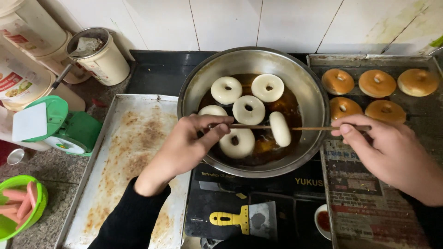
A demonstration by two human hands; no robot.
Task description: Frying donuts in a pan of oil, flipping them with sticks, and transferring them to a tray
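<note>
A steel pan of dark oil sits on a black cooktop and holds several pale ring doughnuts. A thin wooden skewer lies level across the pan, threaded through one doughnut that hangs on edge above the oil. My left hand pinches the skewer's left end over the pan's near-left rim. My right hand pinches its right end just outside the right rim. Several browned doughnuts rest on a tray at the right.
A greasy metal tray lies left of the pan. A yellow-handled scraper and a small red sauce dish sit in front. A green scale, tubs and a green basket of pink sausages crowd the left. Newspaper covers the right.
</note>
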